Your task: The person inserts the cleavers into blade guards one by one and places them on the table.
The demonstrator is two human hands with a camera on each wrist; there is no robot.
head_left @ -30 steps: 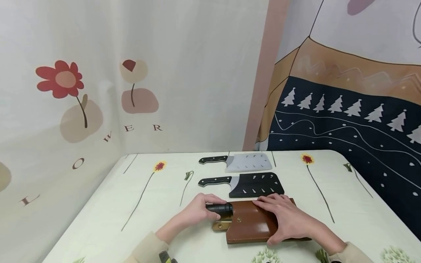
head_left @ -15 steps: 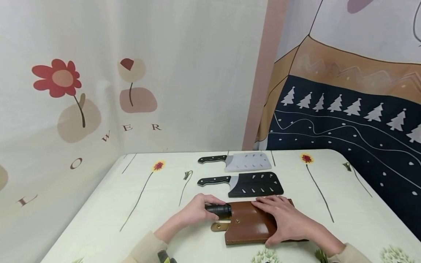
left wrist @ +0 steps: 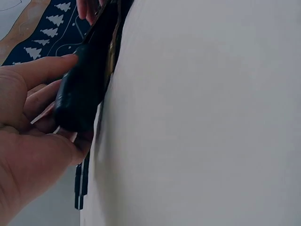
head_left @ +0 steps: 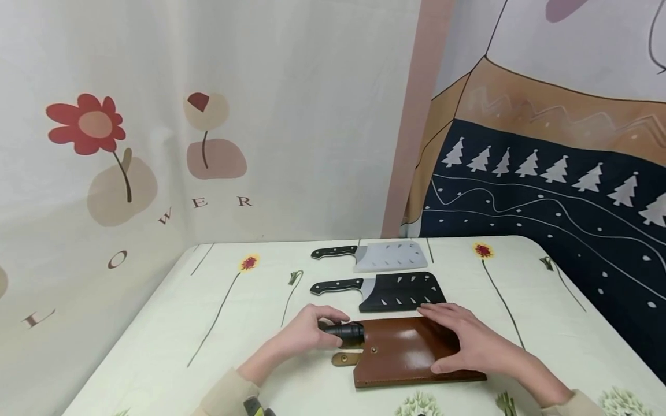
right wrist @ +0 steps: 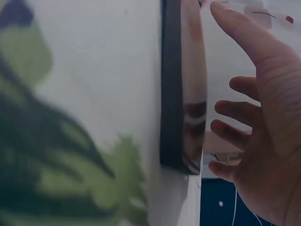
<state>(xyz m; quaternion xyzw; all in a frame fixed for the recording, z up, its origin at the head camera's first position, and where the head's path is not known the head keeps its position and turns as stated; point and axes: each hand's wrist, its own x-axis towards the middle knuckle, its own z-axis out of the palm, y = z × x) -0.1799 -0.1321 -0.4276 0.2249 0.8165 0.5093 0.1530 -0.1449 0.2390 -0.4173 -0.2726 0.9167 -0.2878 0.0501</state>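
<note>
Gripping black handle (head_left: 344, 332), left hand (head_left: 304, 334), right hand (head_left: 470, 345) flat on sheath (head_left: 411, 353), two cleavers (head_left: 380, 292) behind

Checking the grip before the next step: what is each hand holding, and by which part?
The left hand grips the sheathed knife's black handle. The right hand holds nothing; it hovers open over the brown leather sheath.

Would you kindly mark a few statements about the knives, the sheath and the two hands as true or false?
1. The left hand grips the black handle at the sheath's mouth. True.
2. The right hand is lifted well clear of the brown sheath. False: it lies flat on it, fingers straight.
3. Two other knives lie beyond the sheath, one in a black cover, one in a white cover. True.
4. Their handles point to the right. False: they point left.
</note>
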